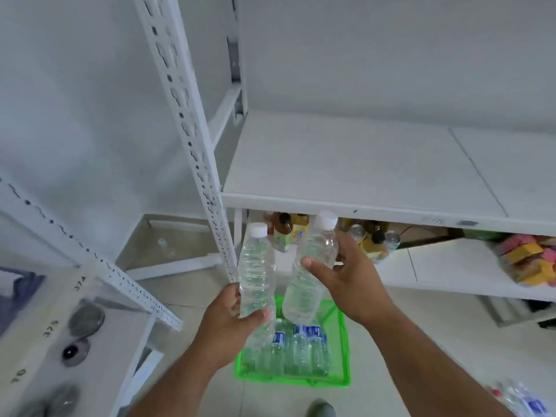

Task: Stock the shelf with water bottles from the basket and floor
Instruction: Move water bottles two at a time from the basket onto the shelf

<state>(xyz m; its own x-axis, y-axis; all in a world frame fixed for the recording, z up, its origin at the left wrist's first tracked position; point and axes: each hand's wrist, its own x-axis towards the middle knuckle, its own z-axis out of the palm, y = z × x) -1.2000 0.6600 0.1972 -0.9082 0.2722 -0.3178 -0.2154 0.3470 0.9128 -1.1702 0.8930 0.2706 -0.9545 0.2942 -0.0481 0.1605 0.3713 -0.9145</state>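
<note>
My left hand (231,323) grips a clear water bottle (256,266) with a white cap near its base, held upright. My right hand (346,275) grips a second clear bottle (313,260) around its middle, tilted slightly right. Both bottles are in front of and just below the edge of the white shelf board (361,164), which carries nothing. Beneath my hands on the floor stands a green basket (343,356) with several more water bottles (298,347), some with blue labels. More bottles (523,401) lie on the floor at the bottom right.
A white slotted upright (192,139) stands left of the shelf. The lower shelf (451,272) carries small drink bottles and cans (373,239) and coloured packets (529,260). A second rack at the left (45,341) bears round metal items. A shoe (320,407) shows at the bottom.
</note>
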